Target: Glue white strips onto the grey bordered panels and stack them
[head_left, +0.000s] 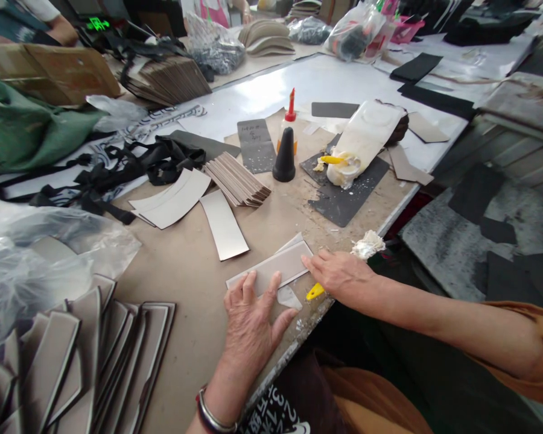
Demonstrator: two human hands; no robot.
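Observation:
A narrow grey-beige board [290, 260] with a pale edge line lies flat near the table's front edge, on top of a thin whitish sheet. My left hand [253, 322] rests over it with fingers spread, fingertips pressing its near side. At the board's right end, the fingertips of my right hand [344, 274] touch the corner. That hand also grips a glue brush: its yellow handle [315, 292] pokes out below the fingers, and its glue-caked white head [368, 244] shows beyond the knuckles. The brush's middle is hidden by the hand.
Edged boards [67, 355] are heaped at front left. Plain boards [228, 226] and a stacked row [238, 179] lie ahead. Beyond are a black cone [285, 157], a red-tipped bottle [290, 111] and a cut-open white glue container [366, 138] with a yellow-handled tool. Other people stand behind.

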